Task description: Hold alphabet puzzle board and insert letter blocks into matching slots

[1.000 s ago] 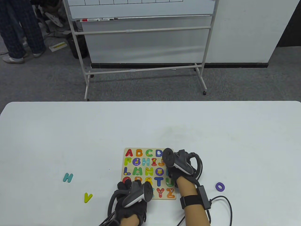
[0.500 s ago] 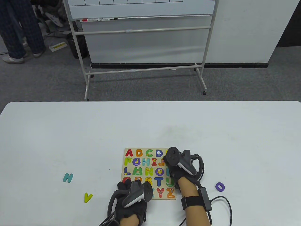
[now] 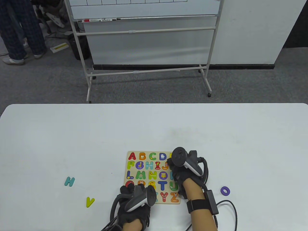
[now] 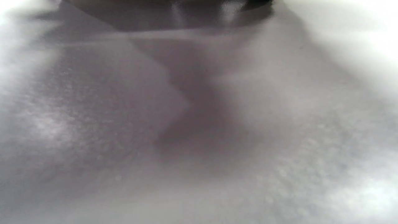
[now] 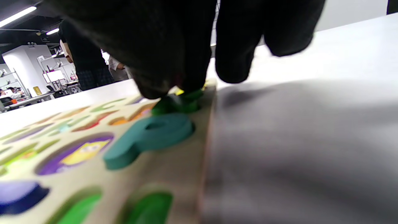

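Observation:
The wooden alphabet puzzle board (image 3: 147, 152) lies near the table's front edge, most slots filled with coloured letters. My left hand (image 3: 128, 190) rests on its lower-left corner and holds it down; the left wrist view shows only blurred table. My right hand (image 3: 172, 169) is over the board's right edge. In the right wrist view its fingertips (image 5: 186, 71) press on a green letter block (image 5: 178, 104) at the board's edge (image 5: 174, 168), just beyond a teal P (image 5: 149, 133) seated in its slot. I cannot tell whether the green block is fully seated.
Loose letters lie on the white table: a teal H (image 3: 69, 181) and a yellow-green V (image 3: 90, 202) to the left, a purple O (image 3: 225, 190) to the right. A whiteboard stand (image 3: 149, 72) is on the floor beyond the table.
My right hand has shifted a little to the right along the board's right edge, and its tracker has turned. My left hand and the board have not moved.

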